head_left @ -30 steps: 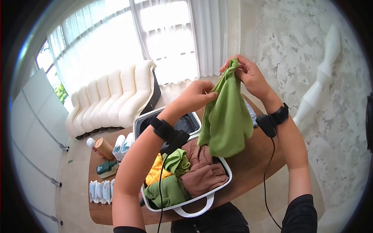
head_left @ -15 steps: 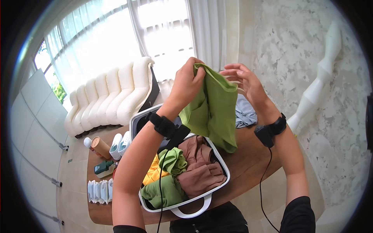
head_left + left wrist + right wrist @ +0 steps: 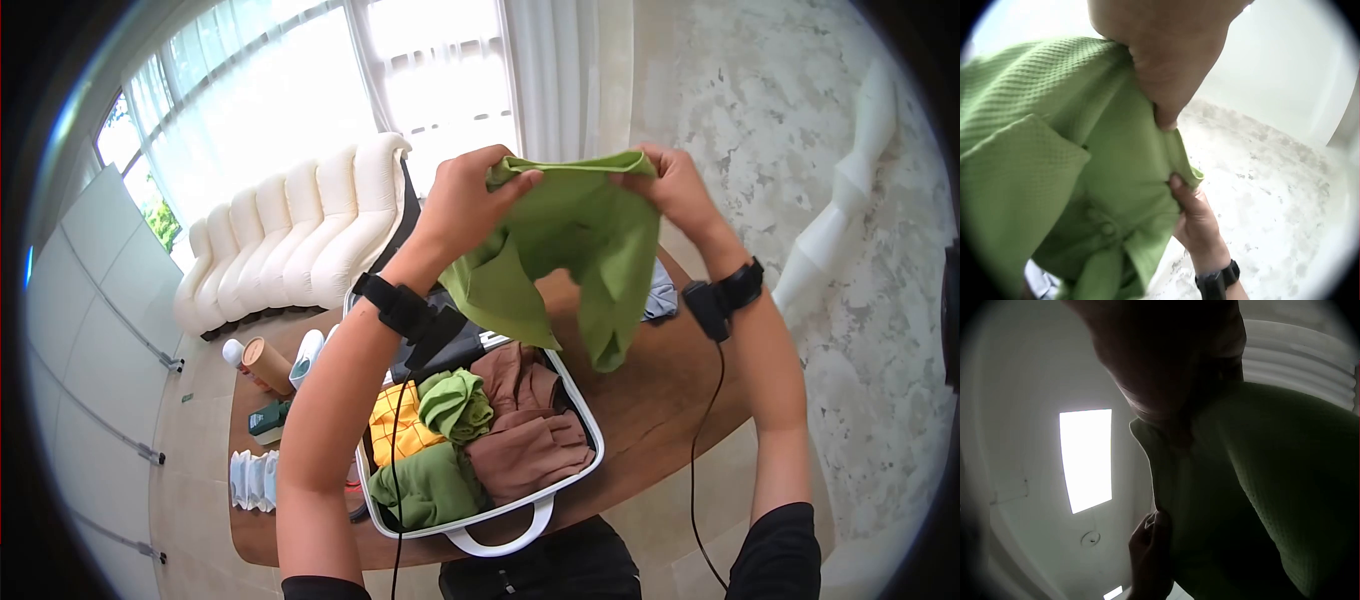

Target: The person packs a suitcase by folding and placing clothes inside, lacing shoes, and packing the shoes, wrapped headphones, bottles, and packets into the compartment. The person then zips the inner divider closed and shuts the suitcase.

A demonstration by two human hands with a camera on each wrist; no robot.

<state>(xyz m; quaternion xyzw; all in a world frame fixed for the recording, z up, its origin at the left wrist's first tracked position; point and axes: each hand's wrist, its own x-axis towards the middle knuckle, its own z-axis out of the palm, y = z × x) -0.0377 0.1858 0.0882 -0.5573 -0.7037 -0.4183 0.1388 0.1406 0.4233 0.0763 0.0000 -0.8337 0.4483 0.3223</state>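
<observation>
Green shorts (image 3: 590, 215) hang between my two hands above the suitcase (image 3: 597, 440). My left hand (image 3: 468, 205) pinches one end of their top edge, its thumb lying over the cloth. At the other end of that edge, my right hand (image 3: 685, 195) holds the fabric, thumb on the near side. Two leg parts dangle with a gap between them. The left wrist view shows waffle-textured cloth (image 3: 1029, 94) and the far hand's thumb on the edge. In the suitcase lie a bundled light green garment (image 3: 456, 405), yellow cloth (image 3: 398, 415), darker green cloth (image 3: 425, 492) and brown garments (image 3: 530, 455).
The suitcase lies open on a wooden table (image 3: 670, 410). At the left are a brown cylinder (image 3: 265, 360), white shoes (image 3: 307, 355), a dark green bottle (image 3: 267, 420) and several small white packets (image 3: 253, 480). Grey-blue cloth (image 3: 661, 292) lies behind the shorts. A white sofa (image 3: 300, 235) stands beyond.
The shorts were bunched at the top, then hung from the left hand while the right hand was off them. Now the right hand holds their edge and they are spread wider.
</observation>
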